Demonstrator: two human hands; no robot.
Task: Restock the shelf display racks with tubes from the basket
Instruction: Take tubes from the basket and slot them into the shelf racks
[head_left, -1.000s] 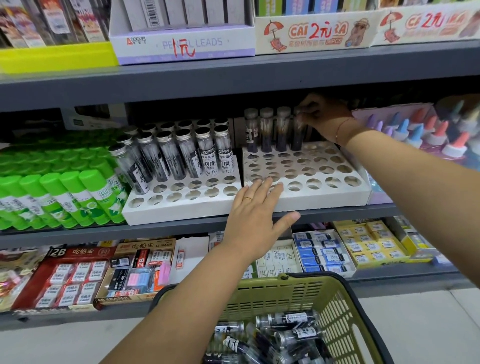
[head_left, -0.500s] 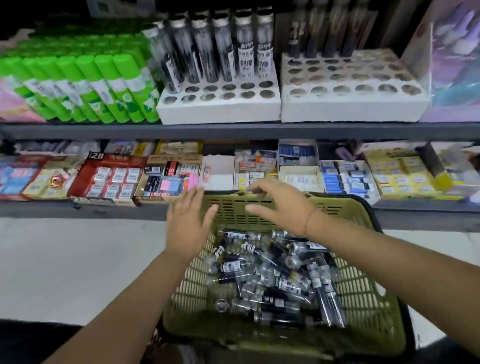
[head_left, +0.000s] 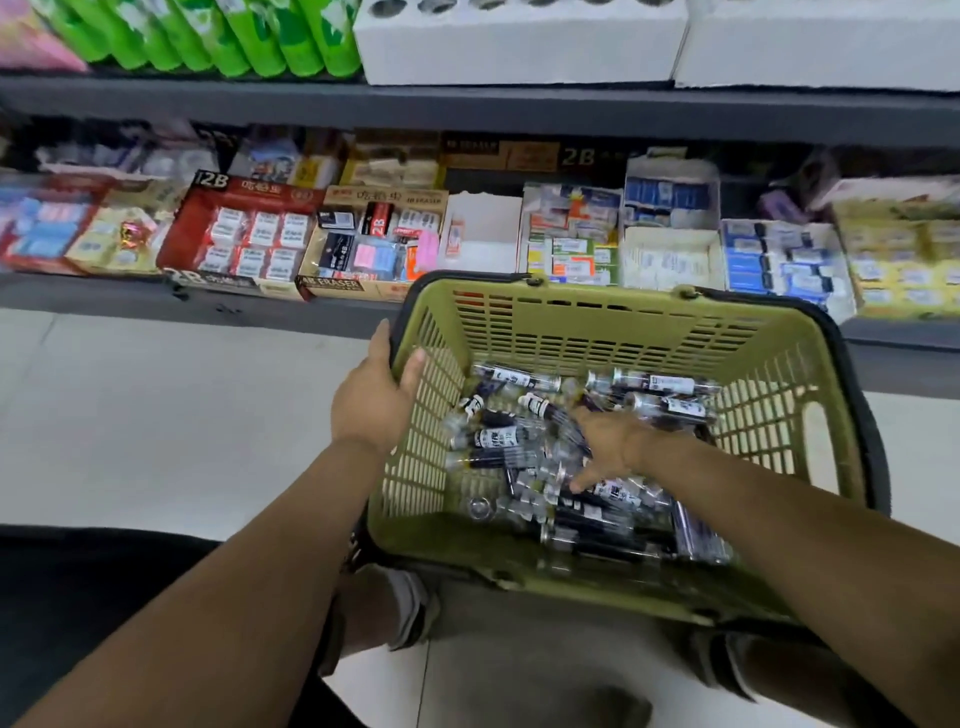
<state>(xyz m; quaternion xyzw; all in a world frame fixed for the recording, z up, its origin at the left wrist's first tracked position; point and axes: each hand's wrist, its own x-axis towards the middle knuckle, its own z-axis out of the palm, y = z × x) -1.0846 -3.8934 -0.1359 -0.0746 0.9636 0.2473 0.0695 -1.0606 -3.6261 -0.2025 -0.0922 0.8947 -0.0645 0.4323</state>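
Right hand (head_left: 615, 447) fingers (head_left: 582, 480) touching loose tubes (head_left: 493, 439) in basket (head_left: 597, 322)

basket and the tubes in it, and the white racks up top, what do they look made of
Basket: moulded plastic, matte olive, judging by the slotted lattice walls.
Tubes: clear, glossy, probably plastic though glass can't be ruled out; dark contents show through, printed labels.
White racks: likely cardboard or foam; flat, matte, with punched round holes.

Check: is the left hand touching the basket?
Touching. The head view shows the left hand on the basket at its left rim, thumb hooked over the edge and fingers outside the wall.
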